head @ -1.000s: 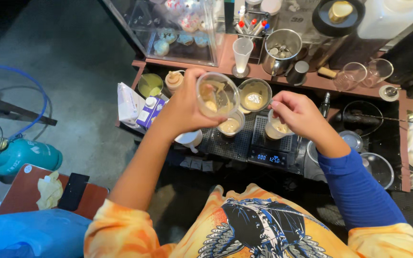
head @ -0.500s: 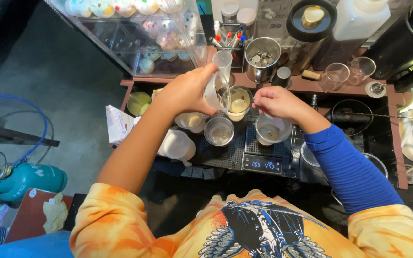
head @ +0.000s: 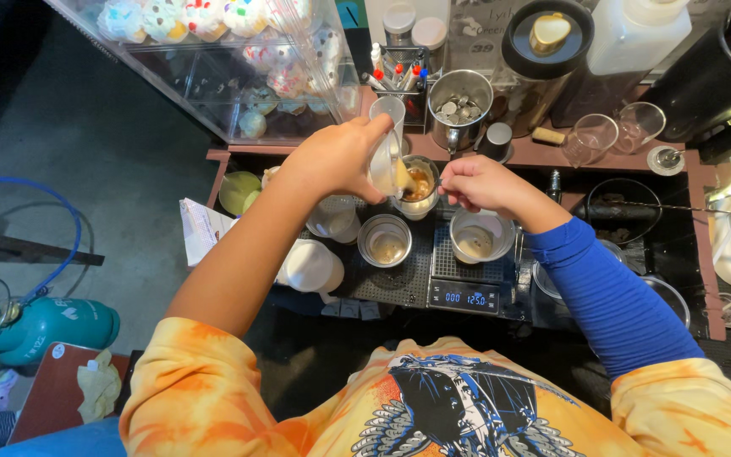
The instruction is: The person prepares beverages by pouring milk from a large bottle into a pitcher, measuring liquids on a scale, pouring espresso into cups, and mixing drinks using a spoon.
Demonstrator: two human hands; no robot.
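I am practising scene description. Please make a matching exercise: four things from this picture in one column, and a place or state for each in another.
Things:
1. clear cup
2. metal cup
3. gas cylinder
4. metal tin of coins

Places or states:
A. teal, on the floor
B. on the digital scale
C. tilted in the left hand
D. on the wooden shelf

Pairs: 1-C, 2-B, 3-A, 4-D

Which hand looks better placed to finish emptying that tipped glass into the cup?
Probably the left hand: it holds the tilted glass right over the cup. The right hand sits beside that cup, pinching something too small to make out.
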